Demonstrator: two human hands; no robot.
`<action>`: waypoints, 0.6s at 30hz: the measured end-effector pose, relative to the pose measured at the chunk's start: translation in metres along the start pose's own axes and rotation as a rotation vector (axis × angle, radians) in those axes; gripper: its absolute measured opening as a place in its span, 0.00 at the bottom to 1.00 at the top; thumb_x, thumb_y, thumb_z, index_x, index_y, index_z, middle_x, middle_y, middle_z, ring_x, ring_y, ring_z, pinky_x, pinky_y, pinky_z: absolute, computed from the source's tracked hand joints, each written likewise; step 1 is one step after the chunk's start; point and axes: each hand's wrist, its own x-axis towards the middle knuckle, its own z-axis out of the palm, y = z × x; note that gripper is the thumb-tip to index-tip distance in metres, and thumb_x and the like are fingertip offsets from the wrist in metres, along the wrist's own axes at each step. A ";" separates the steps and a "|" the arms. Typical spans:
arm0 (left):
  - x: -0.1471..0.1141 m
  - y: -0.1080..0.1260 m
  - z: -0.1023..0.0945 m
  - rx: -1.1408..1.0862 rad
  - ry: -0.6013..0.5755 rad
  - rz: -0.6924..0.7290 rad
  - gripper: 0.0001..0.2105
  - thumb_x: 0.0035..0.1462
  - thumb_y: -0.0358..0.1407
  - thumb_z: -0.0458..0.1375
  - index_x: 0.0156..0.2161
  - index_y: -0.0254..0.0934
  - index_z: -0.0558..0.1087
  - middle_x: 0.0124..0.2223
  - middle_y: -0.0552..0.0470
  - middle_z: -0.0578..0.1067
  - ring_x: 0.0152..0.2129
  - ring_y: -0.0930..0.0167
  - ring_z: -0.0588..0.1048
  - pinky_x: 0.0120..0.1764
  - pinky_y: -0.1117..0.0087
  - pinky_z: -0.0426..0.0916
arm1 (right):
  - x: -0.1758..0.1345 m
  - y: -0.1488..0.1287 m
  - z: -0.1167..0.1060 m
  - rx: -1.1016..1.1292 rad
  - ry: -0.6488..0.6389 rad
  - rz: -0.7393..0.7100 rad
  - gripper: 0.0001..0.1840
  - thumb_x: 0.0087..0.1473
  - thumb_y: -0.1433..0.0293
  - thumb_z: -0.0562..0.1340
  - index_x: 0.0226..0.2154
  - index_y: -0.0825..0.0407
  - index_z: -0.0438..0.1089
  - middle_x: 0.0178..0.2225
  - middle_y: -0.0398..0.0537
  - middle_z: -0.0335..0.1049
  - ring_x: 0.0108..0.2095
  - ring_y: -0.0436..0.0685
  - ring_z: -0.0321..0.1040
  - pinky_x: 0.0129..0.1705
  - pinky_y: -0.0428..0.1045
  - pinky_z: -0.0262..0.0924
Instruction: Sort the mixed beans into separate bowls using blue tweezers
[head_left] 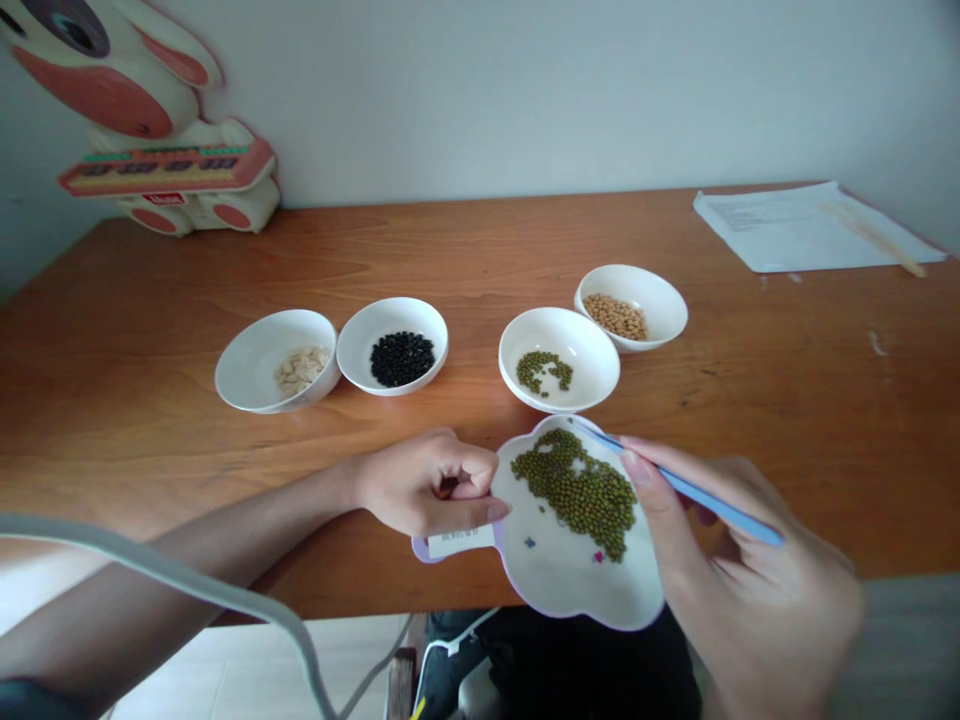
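Note:
My left hand point(427, 485) is closed at the handle of a white flower-shaped dish point(555, 585) with a lilac rim, its thumb pressed on the near edge. Green mung beans point(585, 490) cover the dish's far and right part. Slim blue tweezers point(705, 497) are pinched in my right hand point(765, 590), their tip over the dish's far rim; I cannot make out a bean in the tip. Just beyond the dish stands a white bowl point(596, 350) with a small amount of mung beans point(541, 370) inside.
Behind it to the right, a white bowl point(667, 300) holds tan beans. At left are bowls of black beans point(402, 358) and pale flat pieces point(301, 371). A toy keyboard animal point(172, 170) stands back left; paper point(795, 225) with a wooden stick lies back right. A grey cable point(187, 580) crosses the lower left.

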 end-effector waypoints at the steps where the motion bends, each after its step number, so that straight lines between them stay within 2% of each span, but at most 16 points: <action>1: 0.000 0.000 0.000 -0.001 0.002 0.003 0.20 0.64 0.33 0.59 0.25 0.40 0.53 0.22 0.63 0.56 0.17 0.80 0.54 0.19 0.77 0.51 | 0.003 0.000 0.001 0.001 0.049 0.005 0.12 0.59 0.72 0.69 0.46 0.43 0.79 0.37 0.40 0.80 0.32 0.49 0.74 0.37 0.47 0.68; 4: 0.000 0.000 0.000 0.000 0.006 0.017 0.20 0.64 0.32 0.59 0.25 0.40 0.53 0.21 0.63 0.56 0.17 0.80 0.54 0.19 0.77 0.50 | 0.010 0.001 0.005 -0.002 0.143 0.022 0.14 0.58 0.73 0.70 0.46 0.42 0.79 0.37 0.39 0.80 0.32 0.48 0.73 0.36 0.47 0.67; 7: 0.001 0.001 0.000 0.007 0.010 0.034 0.20 0.64 0.32 0.59 0.25 0.40 0.53 0.21 0.63 0.56 0.17 0.80 0.54 0.19 0.77 0.50 | 0.009 0.003 0.004 -0.019 0.124 0.023 0.13 0.59 0.72 0.70 0.46 0.42 0.79 0.37 0.39 0.80 0.32 0.48 0.73 0.36 0.46 0.67; 13: 0.001 0.002 0.000 0.008 0.008 0.021 0.20 0.64 0.32 0.59 0.25 0.40 0.53 0.21 0.63 0.56 0.17 0.80 0.54 0.19 0.77 0.50 | -0.009 0.007 -0.006 0.019 -0.056 -0.056 0.12 0.60 0.73 0.68 0.46 0.45 0.77 0.38 0.41 0.80 0.34 0.48 0.75 0.39 0.46 0.69; 18: 0.001 0.003 0.000 0.008 0.010 0.002 0.20 0.64 0.33 0.59 0.25 0.40 0.53 0.21 0.63 0.56 0.17 0.79 0.54 0.19 0.76 0.50 | -0.013 0.007 -0.002 -0.001 -0.190 -0.112 0.10 0.62 0.71 0.67 0.46 0.47 0.77 0.37 0.41 0.81 0.34 0.50 0.76 0.40 0.46 0.71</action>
